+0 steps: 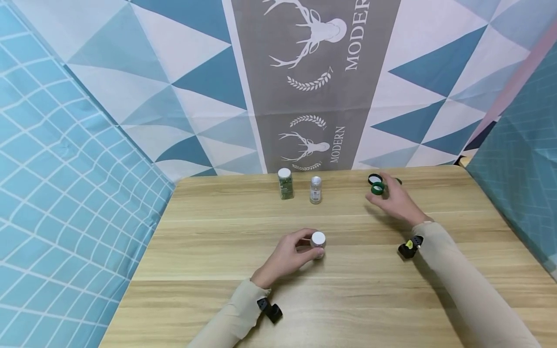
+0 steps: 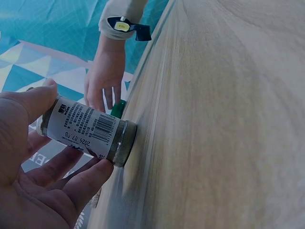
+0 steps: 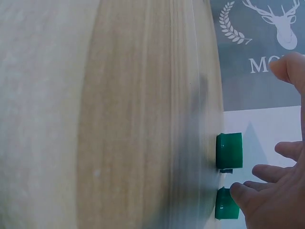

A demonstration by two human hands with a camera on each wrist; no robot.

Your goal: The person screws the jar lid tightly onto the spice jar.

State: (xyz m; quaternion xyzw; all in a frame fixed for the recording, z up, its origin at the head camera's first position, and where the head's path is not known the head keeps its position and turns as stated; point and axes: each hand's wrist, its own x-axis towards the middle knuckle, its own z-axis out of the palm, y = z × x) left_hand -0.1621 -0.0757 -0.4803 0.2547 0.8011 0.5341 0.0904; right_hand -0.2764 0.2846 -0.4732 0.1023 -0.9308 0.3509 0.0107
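Jars [image 2: 88, 126]: three; caps [image 1: 377, 189]: two green, one black.

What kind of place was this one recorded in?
Probably a makeshift indoor recording booth: a wood-grain table stands before a gray deer-print panel lettered MODERN, with a blue grid-patterned sheet hanging along the left.
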